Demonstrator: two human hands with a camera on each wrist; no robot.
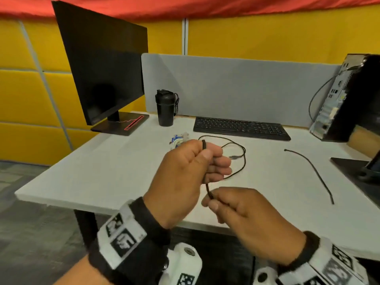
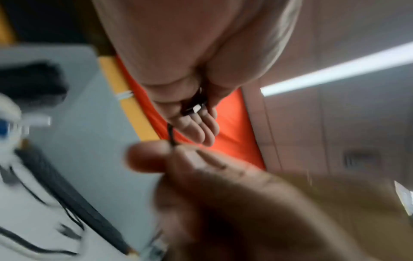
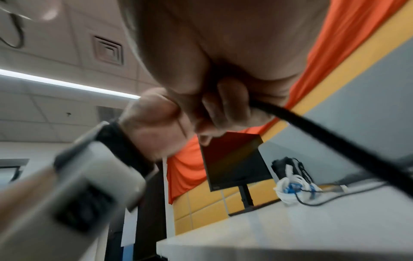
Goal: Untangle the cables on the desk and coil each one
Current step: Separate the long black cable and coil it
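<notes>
A: How far along is the coiling judged to be?

B: Partly. A white and blue bundle (image 1: 177, 140) is seen lying already gathered on the worktop (image 1: 102, 161), left of centre. The thin black cable (image 1: 236, 161) is in hand: a few turns appear to be gathered in the left hand (image 1: 185, 171), whose fingers are curled round it, plug end kept in the palm. A short taut stretch runs down to the right hand (image 1: 236, 210), where it is pinched between thumb and forefinger. Beyond the left hand, a loose loop with its plug is left on the worktop.

A: And what is left?

B: That loop is to be wound in. A thicker black cable (image 1: 308, 173) lies uncoiled, well apart to the right, and looks untouched.

A: What is found around, left to right?

B: A monitor (image 1: 102, 68), a black bottle (image 1: 165, 108), a keyboard (image 1: 240, 128), then a computer tower (image 1: 345, 99) with its own lead.

A: Is anything in the way?

B: Little, it is judged. The loose loop passes just beside the white bundle and could snag it.
</notes>
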